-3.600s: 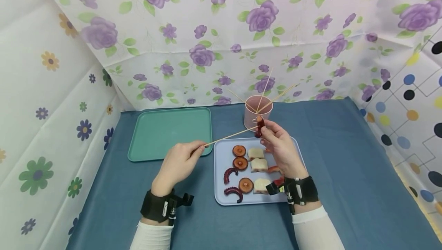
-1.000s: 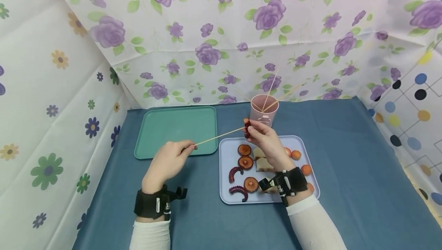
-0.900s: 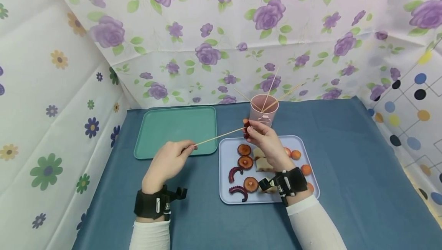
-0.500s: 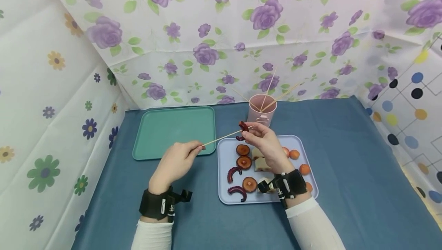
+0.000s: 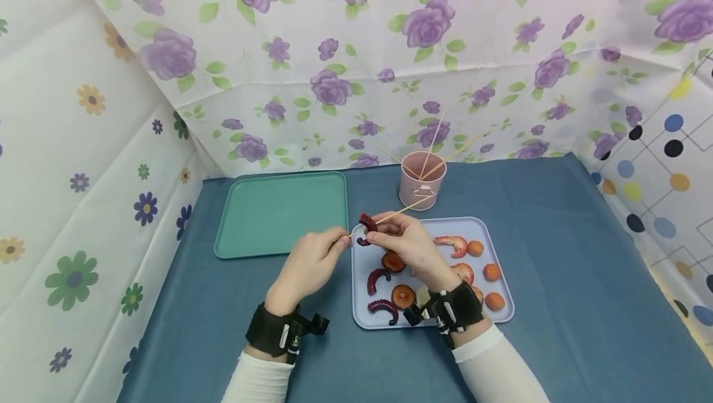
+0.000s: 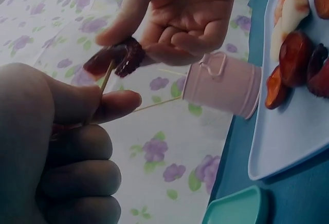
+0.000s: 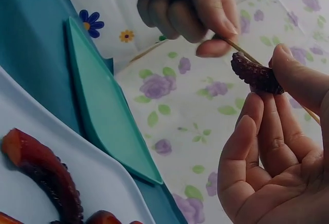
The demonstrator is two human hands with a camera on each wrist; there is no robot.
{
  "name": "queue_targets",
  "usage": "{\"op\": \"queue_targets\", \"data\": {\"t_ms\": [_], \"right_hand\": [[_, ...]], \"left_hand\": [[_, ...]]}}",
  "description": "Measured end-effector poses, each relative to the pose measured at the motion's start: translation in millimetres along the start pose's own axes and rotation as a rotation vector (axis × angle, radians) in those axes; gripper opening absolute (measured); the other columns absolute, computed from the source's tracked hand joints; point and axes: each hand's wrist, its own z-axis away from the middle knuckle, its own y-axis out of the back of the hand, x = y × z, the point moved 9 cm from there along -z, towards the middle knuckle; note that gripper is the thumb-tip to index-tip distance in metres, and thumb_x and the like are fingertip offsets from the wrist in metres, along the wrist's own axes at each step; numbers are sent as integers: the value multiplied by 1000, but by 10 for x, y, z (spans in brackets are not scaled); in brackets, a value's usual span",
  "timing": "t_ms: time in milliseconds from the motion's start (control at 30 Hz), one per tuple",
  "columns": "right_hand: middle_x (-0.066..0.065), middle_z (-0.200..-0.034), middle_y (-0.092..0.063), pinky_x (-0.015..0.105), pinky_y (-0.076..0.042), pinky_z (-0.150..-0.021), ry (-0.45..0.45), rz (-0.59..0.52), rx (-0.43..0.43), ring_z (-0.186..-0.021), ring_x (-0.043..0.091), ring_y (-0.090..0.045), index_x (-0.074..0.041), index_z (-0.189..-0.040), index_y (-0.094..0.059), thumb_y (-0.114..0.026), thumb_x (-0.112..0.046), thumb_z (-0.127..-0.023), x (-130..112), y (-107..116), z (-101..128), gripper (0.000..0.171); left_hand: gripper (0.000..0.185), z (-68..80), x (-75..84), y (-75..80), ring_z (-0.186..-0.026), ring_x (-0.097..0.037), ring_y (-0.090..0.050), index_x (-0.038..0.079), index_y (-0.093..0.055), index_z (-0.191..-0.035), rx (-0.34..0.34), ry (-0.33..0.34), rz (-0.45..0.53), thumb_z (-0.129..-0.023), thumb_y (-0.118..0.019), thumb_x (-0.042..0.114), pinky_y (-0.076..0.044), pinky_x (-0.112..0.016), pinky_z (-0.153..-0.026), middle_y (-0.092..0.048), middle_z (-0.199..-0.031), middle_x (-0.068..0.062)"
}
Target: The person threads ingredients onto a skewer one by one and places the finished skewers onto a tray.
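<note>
My left hand [image 5: 312,260] pinches a thin bamboo skewer [image 5: 409,207] near its left end, thumb against forefinger. A dark red octopus tentacle piece [image 5: 367,222] is threaded on the skewer close to those fingertips. My right hand [image 5: 409,245] pinches the tentacle between thumb and fingers, and the skewer's free end runs out past it to the upper right. In the right wrist view the tentacle [image 7: 257,74] shows its suckers, with the stick passing through. Both hands are near the upper left corner of the lilac tray [image 5: 445,225], the right one covering some of its food.
On the lilac tray lie two more tentacles [image 5: 379,280], mushroom caps [image 5: 403,297], shrimp [image 5: 453,245] and several orange balls [image 5: 492,272]. A pink bucket [image 5: 421,189] with several skewers stands behind. At the left lies a green tray [image 5: 281,214].
My right hand has moved left, sliding the tentacle along the skewer toward my left hand. The skewer's other end now sticks out beyond it. My left hand has shifted slightly right.
</note>
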Motion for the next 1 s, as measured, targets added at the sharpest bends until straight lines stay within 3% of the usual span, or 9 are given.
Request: {"op": "queue_targets", "data": {"t_ms": [167,333,600,700,867,1000], "right_hand": [[10,-107,-78,29,-57,-88,8,11,-18,-100,21,-73,-2,-122,-71,-81,-11,-98,8,-57,3,27],[10,-106,-78,32,-52,-79,5,58,-46,-95,22,-72,-4,-119,-74,-83,-17,-97,-21,-107,7,27],[10,-104,-78,29,-42,-68,-8,97,-40,-89,22,-67,-1,-121,-74,-83,-21,-98,-46,-130,-2,31],[10,-105,-78,28,-46,-72,-8,87,-33,-93,22,-69,-2,-122,-73,-82,-20,-99,-46,-136,-3,31],[11,-112,-77,31,-56,-88,-9,56,-26,-104,23,-73,-4,-128,-70,-80,-17,-100,-29,-156,2,32],[11,-114,-76,32,-57,-90,3,62,-25,-106,23,-73,-4,-131,-69,-79,-17,-101,-27,-175,5,34]], "left_hand": [[19,16,13,-22,-61,-9,-44,11,-74,-106,-10,20,27,-113,-56,14,-37,-30,-57,-59,-77,6],[18,13,15,-37,-56,-7,-37,11,-70,-100,-20,9,39,-113,-57,13,-31,-28,-54,-44,-68,7],[18,-3,23,-32,-54,-6,-34,13,-67,-99,-15,0,42,-113,-56,12,-29,-27,-53,-40,-67,8],[18,-6,24,-24,-54,-5,-33,14,-66,-98,-17,-1,31,-113,-56,13,-29,-27,-53,-39,-66,8],[17,-10,31,13,-55,-7,-37,13,-68,-100,-13,-5,11,-113,-57,13,-34,-28,-54,-46,-69,8],[17,-8,18,31,-56,-8,-41,12,-69,-102,-15,-3,3,-113,-56,14,-37,-29,-56,-51,-72,7]]}}
